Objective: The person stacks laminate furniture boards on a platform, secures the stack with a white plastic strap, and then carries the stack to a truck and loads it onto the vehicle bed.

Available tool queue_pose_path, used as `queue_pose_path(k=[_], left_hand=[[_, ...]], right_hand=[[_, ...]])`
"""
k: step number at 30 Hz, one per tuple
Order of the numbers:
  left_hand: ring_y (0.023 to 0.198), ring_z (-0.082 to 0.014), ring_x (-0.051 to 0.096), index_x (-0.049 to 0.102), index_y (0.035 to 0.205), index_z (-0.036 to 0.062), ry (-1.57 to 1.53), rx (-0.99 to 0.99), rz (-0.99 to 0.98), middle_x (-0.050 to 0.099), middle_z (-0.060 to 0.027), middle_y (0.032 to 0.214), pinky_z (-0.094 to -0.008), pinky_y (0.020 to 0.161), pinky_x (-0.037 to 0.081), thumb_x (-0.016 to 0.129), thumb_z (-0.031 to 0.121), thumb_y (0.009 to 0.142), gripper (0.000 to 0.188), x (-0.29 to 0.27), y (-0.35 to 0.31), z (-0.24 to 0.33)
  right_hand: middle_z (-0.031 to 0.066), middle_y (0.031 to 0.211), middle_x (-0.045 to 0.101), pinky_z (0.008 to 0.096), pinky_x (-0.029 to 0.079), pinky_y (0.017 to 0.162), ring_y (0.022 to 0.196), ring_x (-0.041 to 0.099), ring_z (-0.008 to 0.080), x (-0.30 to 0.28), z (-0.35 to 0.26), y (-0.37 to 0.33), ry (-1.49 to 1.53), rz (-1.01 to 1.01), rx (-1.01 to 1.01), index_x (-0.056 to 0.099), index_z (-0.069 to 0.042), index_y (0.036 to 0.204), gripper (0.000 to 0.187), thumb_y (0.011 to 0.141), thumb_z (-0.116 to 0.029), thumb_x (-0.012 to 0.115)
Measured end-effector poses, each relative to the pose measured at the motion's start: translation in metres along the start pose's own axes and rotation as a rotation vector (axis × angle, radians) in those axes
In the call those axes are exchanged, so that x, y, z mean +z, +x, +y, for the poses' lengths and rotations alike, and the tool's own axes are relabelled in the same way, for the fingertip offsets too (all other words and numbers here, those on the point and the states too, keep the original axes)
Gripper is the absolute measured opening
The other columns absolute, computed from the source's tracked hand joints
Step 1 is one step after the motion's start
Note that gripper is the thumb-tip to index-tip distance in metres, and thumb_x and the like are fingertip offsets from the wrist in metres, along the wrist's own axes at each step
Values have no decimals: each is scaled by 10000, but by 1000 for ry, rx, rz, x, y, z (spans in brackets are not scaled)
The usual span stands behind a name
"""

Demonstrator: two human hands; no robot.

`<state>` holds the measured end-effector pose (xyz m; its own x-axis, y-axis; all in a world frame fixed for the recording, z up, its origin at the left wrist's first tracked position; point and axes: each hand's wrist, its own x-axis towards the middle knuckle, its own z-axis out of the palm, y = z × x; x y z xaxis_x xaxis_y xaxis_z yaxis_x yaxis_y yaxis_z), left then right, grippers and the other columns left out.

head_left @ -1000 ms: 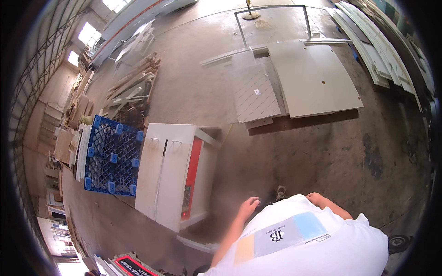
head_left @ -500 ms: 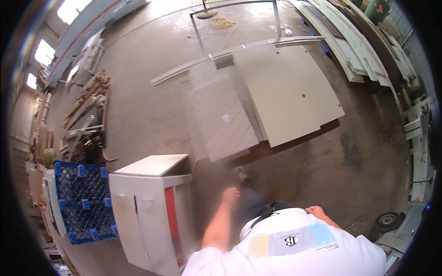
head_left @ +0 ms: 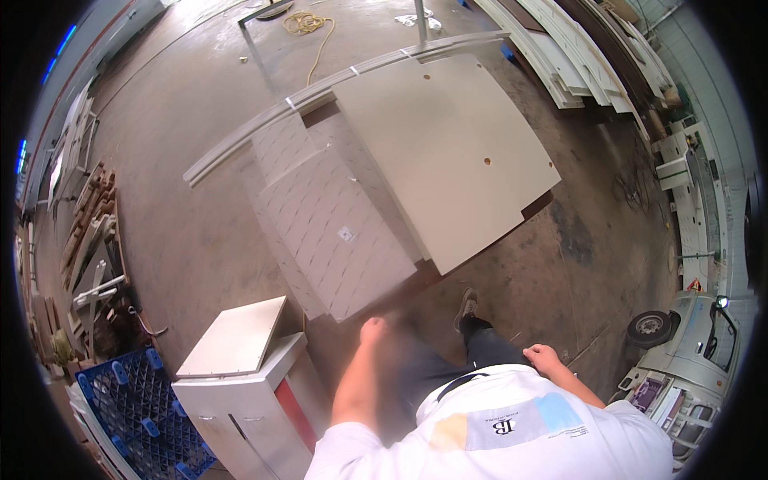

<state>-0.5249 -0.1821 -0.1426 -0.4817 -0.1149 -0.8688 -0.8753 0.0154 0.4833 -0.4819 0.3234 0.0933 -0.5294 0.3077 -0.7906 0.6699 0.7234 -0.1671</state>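
My left hand (head_left: 373, 330) is loosely curled into a fist with nothing showing in it. It hangs in the air between the cabinet and the near corner of the film-covered grey panel (head_left: 336, 232), touching neither. At my right side, near the waist, my right hand (head_left: 544, 358) is curled closed, also with no object visible. Ahead lies a large cream board (head_left: 448, 152) with several small brown holes, beside the grey panels. A white cabinet (head_left: 232, 408) stands at my left, with a loose white board (head_left: 236, 336) lying tilted on its top.
Long profiles (head_left: 320, 92) run behind the boards. Near the cabinet is a blue plastic pallet (head_left: 144, 416), with scrap wood (head_left: 96, 216) beyond it. Stacked panels (head_left: 560, 56) fill the far right. A vehicle (head_left: 696, 368) stands at right. Yellow hose (head_left: 304, 24) coils on the far floor.
I have stepped forward and the view has turned right, so boards and cabinet sit further left. More of the vehicle shows. Both hands remain curled, the left one swinging beside me.
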Motion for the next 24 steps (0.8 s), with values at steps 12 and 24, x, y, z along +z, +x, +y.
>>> queue_pose_path(k=[12, 24], left_hand=[[746, -194, 684, 717, 1106, 51, 469, 266, -116, 720, -103, 854, -352, 693, 550, 598, 276, 881, 339, 151, 24, 94], [1002, -312, 682, 695, 1175, 105, 374, -178, 5, 725, -130, 1067, -429, 894, 529, 556, 352, 946, 364, 318, 22, 189]], right_hand=[[114, 945, 752, 394, 550, 818, 902, 717, 278, -92, -50, 142, -84, 5, -100, 757, -111, 987, 365, 860, -442, 668], [142, 1026, 730, 403, 551, 855, 962, 696, 302, -284, -85, 509, 45, 134, -203, 712, -73, 1030, 363, 815, -365, 710]])
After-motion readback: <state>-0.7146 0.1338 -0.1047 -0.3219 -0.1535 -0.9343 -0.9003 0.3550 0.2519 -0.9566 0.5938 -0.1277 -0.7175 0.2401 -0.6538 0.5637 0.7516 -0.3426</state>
